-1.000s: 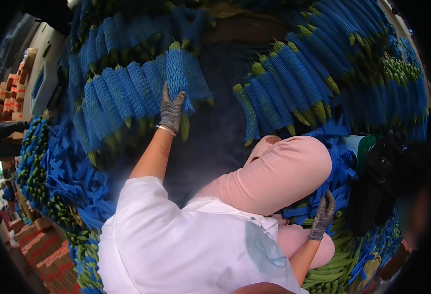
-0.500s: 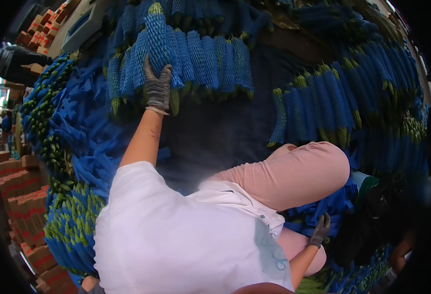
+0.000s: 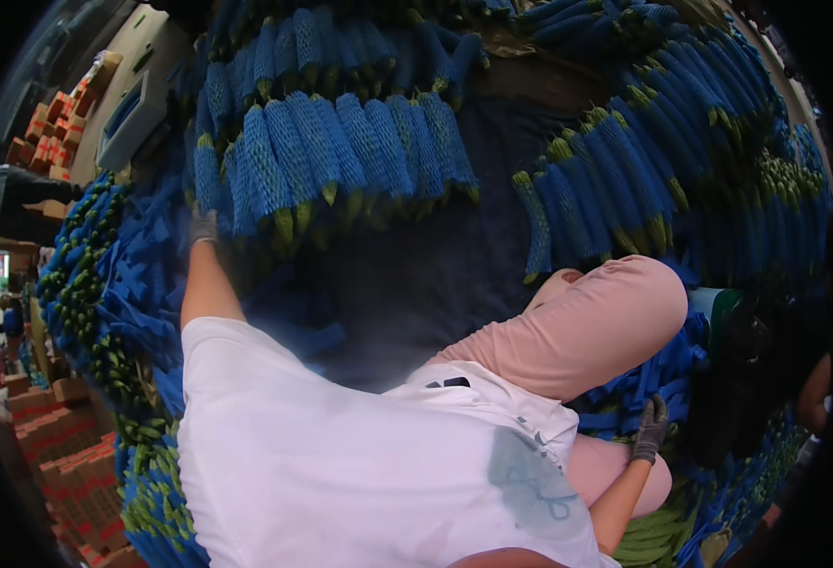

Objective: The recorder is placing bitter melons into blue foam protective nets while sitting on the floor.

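At the left end of the front row, my left hand (image 3: 205, 225), in a grey glove, closes around the lower end of a green bitter melon (image 3: 206, 180) in a blue foam net sleeve. Its fingers are a little blurred, and they hide the melon's tip. Right beside it lies the row of sleeved bitter melons (image 3: 326, 151), side by side with green tips toward me. My right hand (image 3: 651, 431), also gloved, rests by my folded leg on a heap of loose blue foam sleeves (image 3: 667, 379). Its fingers are stretched out and it holds nothing.
More sleeved bitter melons (image 3: 596, 180) lie in rows at the right. Loose blue sleeves (image 3: 142, 275) and piled melons (image 3: 85, 256) spread along the left. A grey crate (image 3: 132, 118) stands at the far left, stacked cartons (image 3: 75, 483) nearer. Another person's arm (image 3: 814, 393) shows at the right edge.
The bitter melon my left hand held above the row now lies in it. That hand has moved left and down to the row's end melon. My right hand stays by the loose sleeves.
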Tool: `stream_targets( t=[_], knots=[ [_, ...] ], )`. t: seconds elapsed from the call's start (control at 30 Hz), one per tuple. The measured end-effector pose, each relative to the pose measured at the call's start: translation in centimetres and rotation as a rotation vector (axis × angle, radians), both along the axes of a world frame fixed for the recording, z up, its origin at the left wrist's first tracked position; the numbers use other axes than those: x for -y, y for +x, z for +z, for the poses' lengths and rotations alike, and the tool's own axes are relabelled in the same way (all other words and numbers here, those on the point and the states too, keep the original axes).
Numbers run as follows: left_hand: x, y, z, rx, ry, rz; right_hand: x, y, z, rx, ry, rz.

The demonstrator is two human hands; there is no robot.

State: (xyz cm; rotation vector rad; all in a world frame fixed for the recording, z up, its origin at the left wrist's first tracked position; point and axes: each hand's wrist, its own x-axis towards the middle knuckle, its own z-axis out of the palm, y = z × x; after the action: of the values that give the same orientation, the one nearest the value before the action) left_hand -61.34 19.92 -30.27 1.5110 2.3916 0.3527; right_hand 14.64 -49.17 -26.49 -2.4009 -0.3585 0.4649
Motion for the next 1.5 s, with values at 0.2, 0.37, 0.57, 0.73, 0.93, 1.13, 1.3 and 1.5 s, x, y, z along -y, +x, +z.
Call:
stream_targets(
  t=[0.2,0.37,0.57,0.73,0.93,1.13,1.3,1.5],
  knots=[
    [-0.2,0.5,-5.9,-0.156,-0.021,-0.144,1.4,-2.1,1.8,0.013,0.071,-0.121],
    [1.0,4.1,-1.7,-0.203,0.133,0.13,6.4,1.0,5.8,0.208,0.222,-0.208],
    [-2.2,19.1,7.6,-0.381,0.876,-0.278,18.3,-1.0,9.1,0.546,0.347,-0.709],
    [1.9,39.3,17.8,-0.384,1.285,-0.915,20.0,-7.7,3.0,0.306,0.32,-1.09],
    [13.7,60.7,20.8,0.318,0.886,-1.698,18.7,-18.1,-8.7,0.164,-0.758,-0.587],
    [27.5,71.8,21.0,0.543,0.443,-2.017,11.5,-25.6,-17.8,0.341,-0.637,-0.85],
    [33.1,74.3,22.0,0.36,0.642,-2.291,16.4,-19.2,-14.9,0.096,-0.156,-1.059],
    [40.5,74.2,21.7,0.523,0.491,-2.393,23.5,-10.2,-11.1,0.574,-0.699,-1.078]
  ],
)
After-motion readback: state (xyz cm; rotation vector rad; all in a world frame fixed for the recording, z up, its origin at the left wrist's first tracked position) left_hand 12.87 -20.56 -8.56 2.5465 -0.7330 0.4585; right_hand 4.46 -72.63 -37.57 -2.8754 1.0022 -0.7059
